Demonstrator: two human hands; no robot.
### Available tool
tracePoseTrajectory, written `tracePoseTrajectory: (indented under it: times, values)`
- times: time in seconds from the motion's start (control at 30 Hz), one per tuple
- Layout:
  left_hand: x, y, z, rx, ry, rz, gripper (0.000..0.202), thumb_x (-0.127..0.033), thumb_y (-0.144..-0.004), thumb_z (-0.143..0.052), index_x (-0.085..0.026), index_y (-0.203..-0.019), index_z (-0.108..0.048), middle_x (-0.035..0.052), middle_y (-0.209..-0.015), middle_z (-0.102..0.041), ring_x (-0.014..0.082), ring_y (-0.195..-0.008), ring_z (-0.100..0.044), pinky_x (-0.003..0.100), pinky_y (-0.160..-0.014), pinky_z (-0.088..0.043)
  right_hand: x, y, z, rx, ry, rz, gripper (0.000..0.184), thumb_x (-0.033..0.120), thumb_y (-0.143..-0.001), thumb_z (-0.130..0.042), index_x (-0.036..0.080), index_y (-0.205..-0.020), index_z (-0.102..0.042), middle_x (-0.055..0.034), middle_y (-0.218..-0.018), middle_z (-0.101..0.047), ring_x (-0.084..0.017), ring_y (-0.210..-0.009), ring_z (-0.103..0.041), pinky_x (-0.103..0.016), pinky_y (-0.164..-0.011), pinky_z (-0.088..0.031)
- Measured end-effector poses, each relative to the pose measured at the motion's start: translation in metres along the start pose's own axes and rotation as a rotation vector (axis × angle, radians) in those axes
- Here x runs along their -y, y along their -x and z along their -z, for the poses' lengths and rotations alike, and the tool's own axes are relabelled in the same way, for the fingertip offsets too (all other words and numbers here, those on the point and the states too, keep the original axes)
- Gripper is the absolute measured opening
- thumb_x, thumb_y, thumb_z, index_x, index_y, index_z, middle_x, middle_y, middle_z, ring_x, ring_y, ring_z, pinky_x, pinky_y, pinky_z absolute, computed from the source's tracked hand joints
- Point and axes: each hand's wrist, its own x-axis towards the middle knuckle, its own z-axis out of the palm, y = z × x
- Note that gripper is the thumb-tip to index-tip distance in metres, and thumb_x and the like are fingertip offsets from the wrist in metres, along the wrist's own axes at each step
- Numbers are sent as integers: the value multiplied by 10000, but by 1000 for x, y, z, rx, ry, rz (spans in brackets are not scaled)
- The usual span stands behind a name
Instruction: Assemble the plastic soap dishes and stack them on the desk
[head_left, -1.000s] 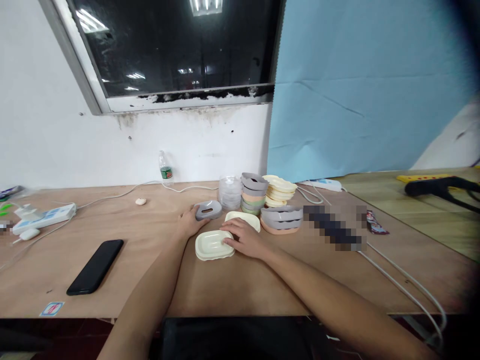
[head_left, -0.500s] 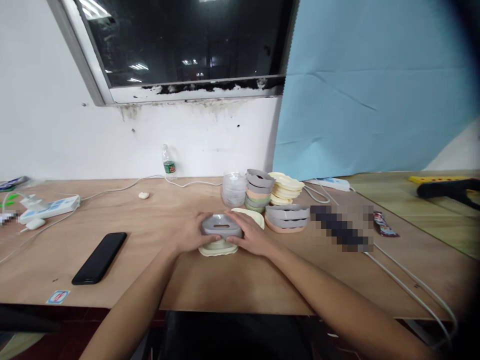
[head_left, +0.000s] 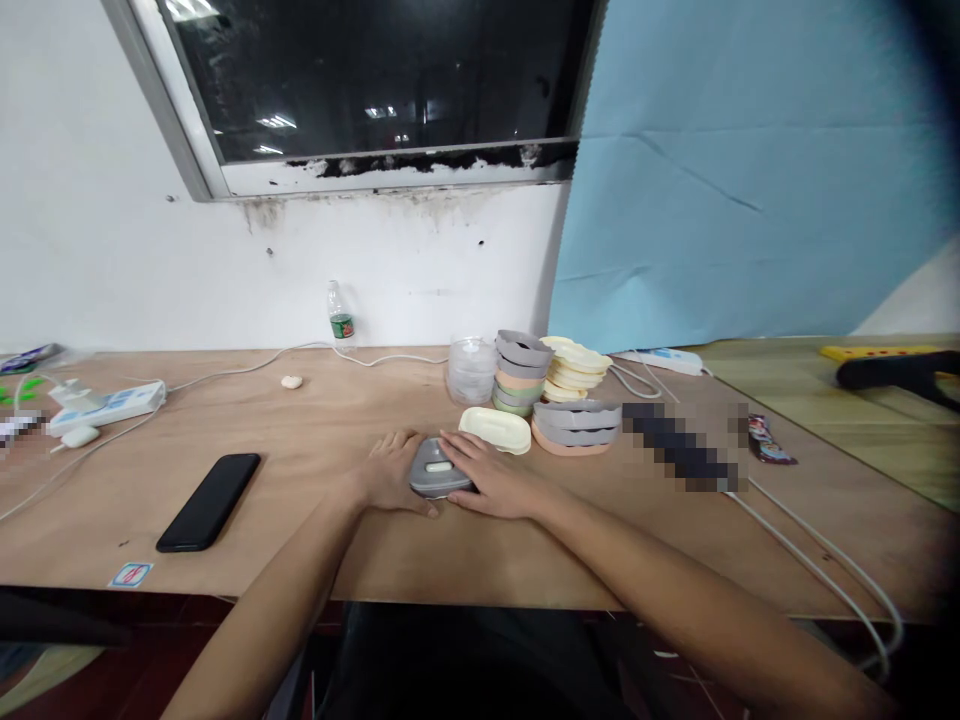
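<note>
A grey oval soap dish [head_left: 429,484] with a slot in its top lies on the table in front of me, with something pale showing through the slot. My left hand [head_left: 391,474] braces its left side, fingers extended and thumb along the front edge. From the right, my right hand [head_left: 491,478] grips it, fingers laid over the top and thumb at the front. Just behind my right hand is a cream oval dish [head_left: 496,430], apart from my fingers. The cream part beneath the grey one is mostly hidden now.
Wavy-rimmed grey and peach pieces [head_left: 576,430] are stacked at the right. Behind stand clear containers [head_left: 471,372], a mixed-colour stack [head_left: 520,365] and cream pieces [head_left: 576,365]. A phone [head_left: 210,503] lies left, a bottle [head_left: 340,312] by the wall. Cables and a power strip [head_left: 109,408] rest on the table [head_left: 300,430].
The grey soap dish has come down flat over the cream part, which showed below it before. My right fingers have moved onto its top, and my left fingers have straightened beside it.
</note>
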Motion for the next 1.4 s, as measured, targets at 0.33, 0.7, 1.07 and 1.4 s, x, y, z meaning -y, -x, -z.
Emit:
tracePoseTrajectory:
  times: [0.33, 0.7, 1.07, 1.4]
  values:
    - [-6, -9, -7, -110, 26, -63, 1063, -775, -529, -637, -203, -1387, -379, 135, -1243, -505, 346, -1149, -471, 461, -986, -352, -19, -28, 52, -356, 145, -105, 574, 459, -877, -509, 208, -1382, -404, -127, -1349, -479, -288, -1249, -411, -492, -1048, -316]
    - [-3, -7, -4, -112, 103, -54, 996, -781, -573, -606, -238, -1377, -384, 125, -1315, -496, 341, -1206, -448, 466, -996, -335, -74, -96, 105, -151, 403, -498, 402, 277, -898, -418, 151, -1261, -534, -148, -1209, -600, -267, -1078, -570, -370, -907, -428]
    - [-4, -4, -2, -143, 144, -63, 784, -704, -740, -519, -230, -1355, -419, 115, -1291, -525, 307, -1191, -472, 452, -1000, -345, -66, -101, 110, -446, 283, -433, 332, 195, -796, -532, 156, -1109, -637, -92, -993, -637, -218, -914, -593, -331, -837, -444]
    - [4, -8, -2, -696, 434, 25, 746, -465, -882, -475, -210, -1472, -97, 109, -1245, -533, 185, -940, -584, 351, -876, -453, -6, -46, 56, -663, -651, -363, 455, 514, -815, -550, 197, -1141, -540, -14, -865, -575, -65, -435, -449, -228, -404, -374]
